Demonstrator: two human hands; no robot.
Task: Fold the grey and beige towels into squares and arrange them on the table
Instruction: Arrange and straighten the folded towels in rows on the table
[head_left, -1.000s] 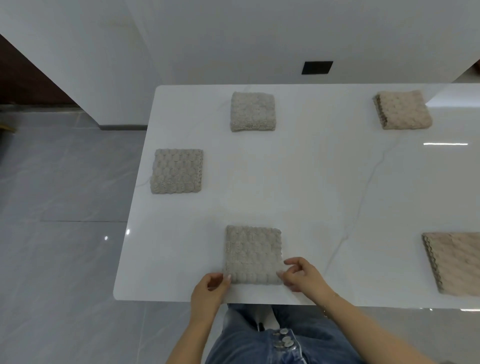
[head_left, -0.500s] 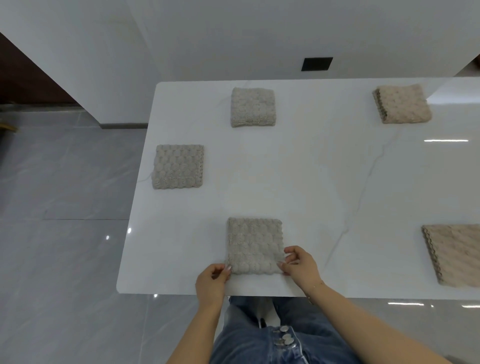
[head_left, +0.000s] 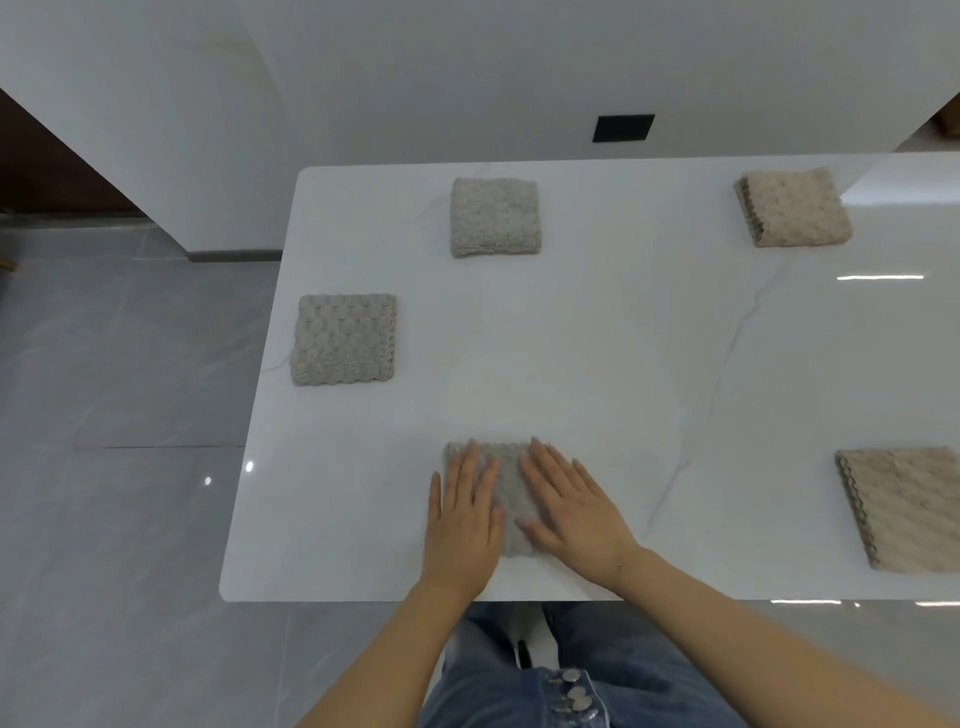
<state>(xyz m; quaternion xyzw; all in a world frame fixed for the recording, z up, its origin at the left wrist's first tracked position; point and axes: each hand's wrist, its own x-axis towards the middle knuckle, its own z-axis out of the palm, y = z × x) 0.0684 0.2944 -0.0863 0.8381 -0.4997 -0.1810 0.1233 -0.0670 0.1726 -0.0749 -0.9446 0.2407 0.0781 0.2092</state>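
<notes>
- Both hands lie flat, fingers straight and spread, holding nothing: the left hand covers the left half and the right hand the right half of the nearest folded grey textured towel, pressing it down onto the white marble-look table.
- Half a second ago the fingers were curled at the two near corners of this towel, pinching them; now the palms are on top. I judge that the squaring of the corners is done and this is the last smoothing press.
- That towel sits near the front edge of the table, left of centre, its near edge just short of the rim.
- Two more grey folded squares lie apart from it: the left grey towel close to the left edge, and the far grey towel near the back edge.
- On the right, the far beige folded towel lies near the back edge, and the near beige towel runs out of the view, so its shape cannot be fully judged.
- Bare tabletop stretches between the hands and the beige towels, giving room for a reach to the right.
</notes>
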